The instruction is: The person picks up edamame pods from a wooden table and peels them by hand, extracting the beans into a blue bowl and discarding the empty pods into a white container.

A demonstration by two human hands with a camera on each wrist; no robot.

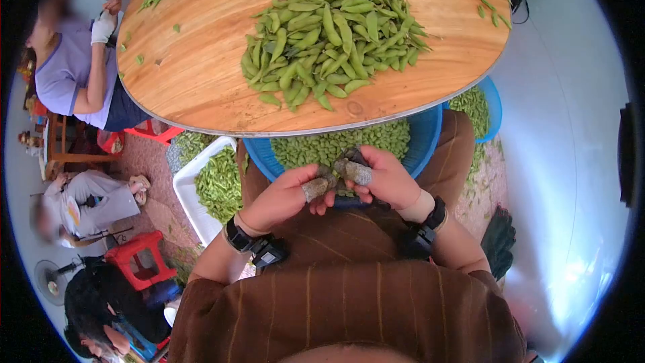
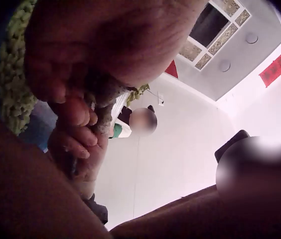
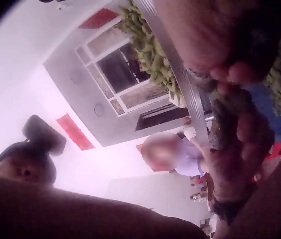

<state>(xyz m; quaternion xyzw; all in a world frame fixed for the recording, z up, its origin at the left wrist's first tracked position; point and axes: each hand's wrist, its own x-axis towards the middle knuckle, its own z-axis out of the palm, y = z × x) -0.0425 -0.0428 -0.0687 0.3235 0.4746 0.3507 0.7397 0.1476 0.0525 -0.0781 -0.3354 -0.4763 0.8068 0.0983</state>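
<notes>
Left hand (image 1: 310, 189) and right hand (image 1: 388, 180) are curled, any grip hidden; green beans (image 1: 299, 151) are held in the partly covered blue basin (image 1: 430, 140)

Brown striped garment (image 1: 322, 309); black wrist straps (image 1: 236, 235); grey-wrapped thumbs (image 1: 359, 174).
</notes>
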